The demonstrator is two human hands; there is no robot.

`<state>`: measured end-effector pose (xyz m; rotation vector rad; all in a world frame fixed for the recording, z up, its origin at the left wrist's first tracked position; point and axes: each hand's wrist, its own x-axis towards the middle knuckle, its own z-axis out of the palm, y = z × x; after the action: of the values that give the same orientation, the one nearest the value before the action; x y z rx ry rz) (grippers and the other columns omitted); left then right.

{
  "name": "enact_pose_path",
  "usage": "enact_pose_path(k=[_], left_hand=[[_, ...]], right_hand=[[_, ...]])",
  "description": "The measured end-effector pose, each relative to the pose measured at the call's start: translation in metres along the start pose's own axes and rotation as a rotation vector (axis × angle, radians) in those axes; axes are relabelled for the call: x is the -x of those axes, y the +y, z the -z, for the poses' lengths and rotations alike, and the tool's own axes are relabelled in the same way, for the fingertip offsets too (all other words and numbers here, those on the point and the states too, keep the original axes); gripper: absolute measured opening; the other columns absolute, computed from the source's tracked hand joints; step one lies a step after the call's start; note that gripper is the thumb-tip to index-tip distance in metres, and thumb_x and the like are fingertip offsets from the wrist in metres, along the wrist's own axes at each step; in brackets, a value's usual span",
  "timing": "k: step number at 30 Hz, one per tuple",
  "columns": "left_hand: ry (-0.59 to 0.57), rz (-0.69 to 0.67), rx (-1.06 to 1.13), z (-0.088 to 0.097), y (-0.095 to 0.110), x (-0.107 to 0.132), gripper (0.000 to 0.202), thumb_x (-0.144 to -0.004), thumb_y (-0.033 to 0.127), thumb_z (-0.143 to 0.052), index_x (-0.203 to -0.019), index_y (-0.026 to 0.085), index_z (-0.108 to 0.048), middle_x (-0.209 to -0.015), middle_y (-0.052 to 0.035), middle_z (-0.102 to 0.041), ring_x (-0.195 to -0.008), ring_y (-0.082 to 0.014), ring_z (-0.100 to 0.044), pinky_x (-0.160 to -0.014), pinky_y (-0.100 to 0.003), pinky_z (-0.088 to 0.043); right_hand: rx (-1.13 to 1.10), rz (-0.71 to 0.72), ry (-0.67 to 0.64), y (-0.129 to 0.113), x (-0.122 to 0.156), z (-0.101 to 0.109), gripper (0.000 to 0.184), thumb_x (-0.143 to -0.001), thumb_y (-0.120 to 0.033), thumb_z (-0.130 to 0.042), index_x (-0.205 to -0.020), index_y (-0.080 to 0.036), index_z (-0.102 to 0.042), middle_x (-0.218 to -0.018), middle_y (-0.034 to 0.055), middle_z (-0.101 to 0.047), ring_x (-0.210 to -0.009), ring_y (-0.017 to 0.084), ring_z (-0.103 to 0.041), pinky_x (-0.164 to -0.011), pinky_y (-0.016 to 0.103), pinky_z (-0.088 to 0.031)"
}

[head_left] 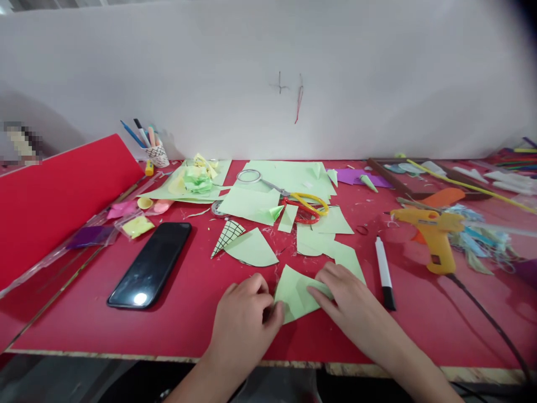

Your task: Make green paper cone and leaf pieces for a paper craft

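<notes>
A light green paper piece (298,292) lies near the table's front edge, between my two hands. My left hand (247,310) has its fingers curled, pinching the paper's left edge with the thumb. My right hand (342,294) is closed on the right edge, its thumb on top of the sheet and its fingers bent over it. Just beyond lie a green fan-shaped paper piece (254,247) and a small paper cone with a black grid (226,236). Several green offcuts (314,240) are spread behind my right hand. Scissors with yellow and red handles (308,204) rest on green paper.
At left lie a black phone (150,266) and a large red board (62,207). A white marker (385,271) and a yellow glue gun (436,232) with its cord are at right. A pen cup (157,154) and crumpled paper (198,179) stand near the wall.
</notes>
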<state>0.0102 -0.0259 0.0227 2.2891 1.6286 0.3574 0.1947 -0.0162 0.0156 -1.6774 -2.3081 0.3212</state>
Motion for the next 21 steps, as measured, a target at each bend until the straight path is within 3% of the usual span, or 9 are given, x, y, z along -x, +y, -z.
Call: enact_pose_path(k=[8,15,21], left_hand=[[-0.012,0.053,-0.058,0.0004,0.0023,-0.0006,0.031,-0.076,0.027,-0.046,-0.048,0.014,-0.048,-0.068,0.0010,-0.049,-0.058,-0.0080,-0.045,-0.054,-0.023,-0.028],[-0.058,0.047,-0.197,0.0005,0.0059,0.0012,0.028,-0.079,0.021,-0.039,-0.056,0.015,-0.053,-0.072,-0.0004,-0.050,-0.055,-0.0082,-0.046,-0.046,-0.023,-0.021],[-0.090,0.027,-0.340,-0.0020,0.0077,0.0050,0.030,-0.083,0.019,-0.031,-0.067,0.016,-0.057,-0.074,-0.0032,-0.050,-0.058,-0.0116,-0.051,-0.047,-0.023,-0.029]], right_hand=[[0.092,0.060,0.013,0.0060,-0.0020,-0.0052,0.021,-0.084,-0.018,-0.042,-0.063,-0.017,-0.041,-0.074,0.0028,-0.044,-0.070,0.017,-0.046,-0.060,0.030,-0.038],[0.077,0.007,-0.055,0.0039,-0.0048,-0.0009,0.024,-0.084,-0.020,-0.042,-0.060,-0.017,-0.040,-0.075,0.0032,-0.045,-0.071,0.017,-0.047,-0.061,0.029,-0.037],[0.144,0.000,-0.056,0.0026,-0.0055,-0.0025,0.024,-0.084,-0.021,-0.043,-0.060,-0.017,-0.042,-0.075,0.0040,-0.046,-0.072,0.018,-0.049,-0.061,0.029,-0.038]])
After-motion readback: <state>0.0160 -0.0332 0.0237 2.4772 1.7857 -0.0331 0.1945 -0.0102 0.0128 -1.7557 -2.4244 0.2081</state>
